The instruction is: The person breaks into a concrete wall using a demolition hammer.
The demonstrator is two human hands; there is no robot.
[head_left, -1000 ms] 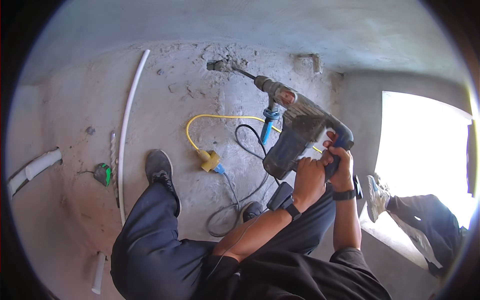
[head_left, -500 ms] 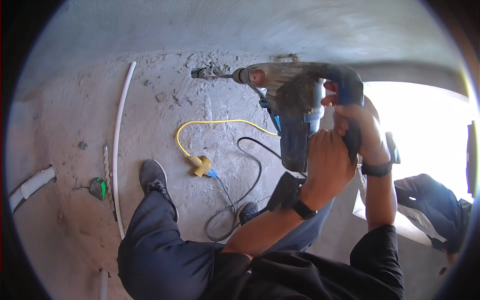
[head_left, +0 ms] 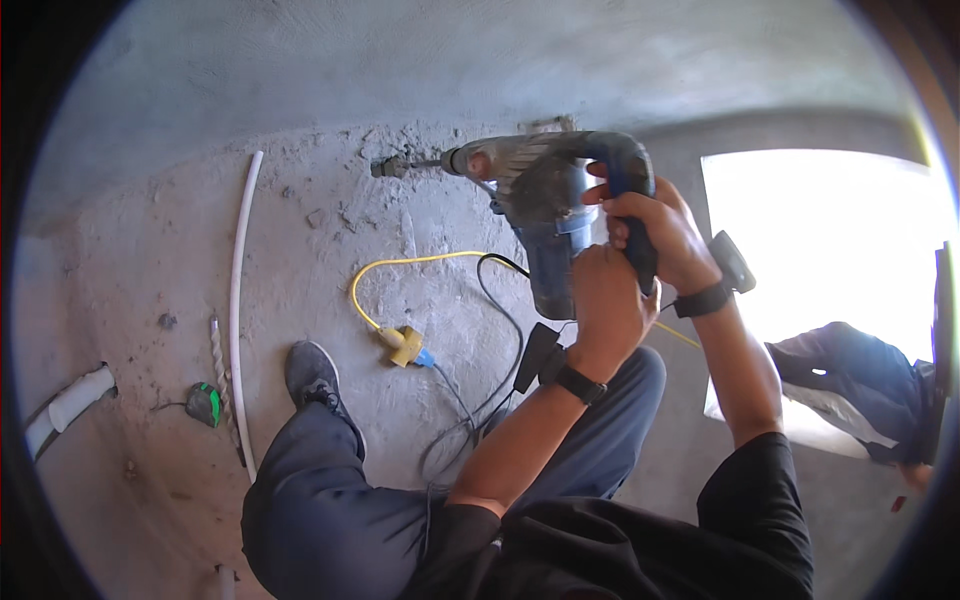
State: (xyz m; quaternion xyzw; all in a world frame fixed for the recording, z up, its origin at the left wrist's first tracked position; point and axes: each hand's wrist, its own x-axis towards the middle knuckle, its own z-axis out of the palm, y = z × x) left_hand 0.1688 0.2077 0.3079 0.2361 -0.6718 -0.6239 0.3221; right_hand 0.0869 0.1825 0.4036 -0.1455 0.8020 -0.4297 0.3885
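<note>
A large dark hammer drill [head_left: 535, 185] is held up over the rough concrete, its chisel bit [head_left: 430, 163] pointing left into a chipped recess [head_left: 385, 168] near the top edge of the rubble-marked surface. My right hand [head_left: 660, 225] is wrapped round the drill's rear handle, fingers curled through the grip. My left hand [head_left: 610, 285] is closed on the lower end of that handle, just below the right one; its fingertips are mostly hidden. The drill body hides most of the blue side handle. Black straps with devices sit on both my wrists.
A yellow cable with a yellow connector [head_left: 405, 345] and a dark cord loop below the drill. Left lie a white pipe [head_left: 238, 280], long drill bit [head_left: 222, 370] and green tape measure [head_left: 204, 404]. My legs spread below. Another person's leg [head_left: 840, 375] is by the bright opening [head_left: 810, 220].
The drill has swung from diagonal to nearly level, with both hands rising alongside it; over the last half second it shifted left. The other person's shoe has dropped out of sight.
</note>
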